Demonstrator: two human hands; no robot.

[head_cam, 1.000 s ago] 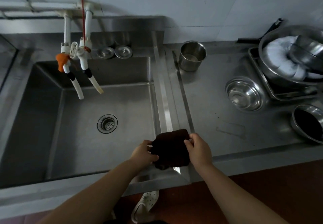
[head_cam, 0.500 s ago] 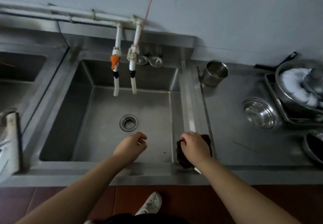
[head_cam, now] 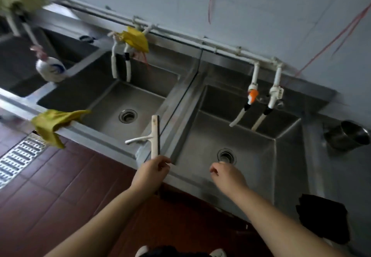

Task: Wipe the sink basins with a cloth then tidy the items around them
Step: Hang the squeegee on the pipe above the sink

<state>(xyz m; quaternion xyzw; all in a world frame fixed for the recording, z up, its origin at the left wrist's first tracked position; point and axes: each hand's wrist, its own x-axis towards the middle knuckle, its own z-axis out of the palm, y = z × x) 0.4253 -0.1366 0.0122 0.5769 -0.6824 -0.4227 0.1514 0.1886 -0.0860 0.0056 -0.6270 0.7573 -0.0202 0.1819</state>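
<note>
Two steel sink basins lie side by side: the right basin [head_cam: 261,152] and the middle basin [head_cam: 112,108]. A white squeegee [head_cam: 155,134] lies on the divider between them, and my left hand [head_cam: 152,173] grips its near end. Over the front of the right basin hovers my right hand [head_cam: 226,176], fingers loosely curled and holding nothing. The dark cloth [head_cam: 323,216] lies on the counter edge at the lower right, apart from both hands.
A yellow cloth [head_cam: 54,124] hangs over the middle basin's front rim; another [head_cam: 136,40] is draped on the taps behind. A detergent bottle [head_cam: 51,69] stands at the left by a third basin. A steel pot [head_cam: 347,138] sits on the right counter. A floor drain grate [head_cam: 18,158] is at the left.
The view swung left, bringing the middle basin into sight. My right hand let go of the dark cloth, which stays on the counter. My left hand moved left and took hold of the squeegee.
</note>
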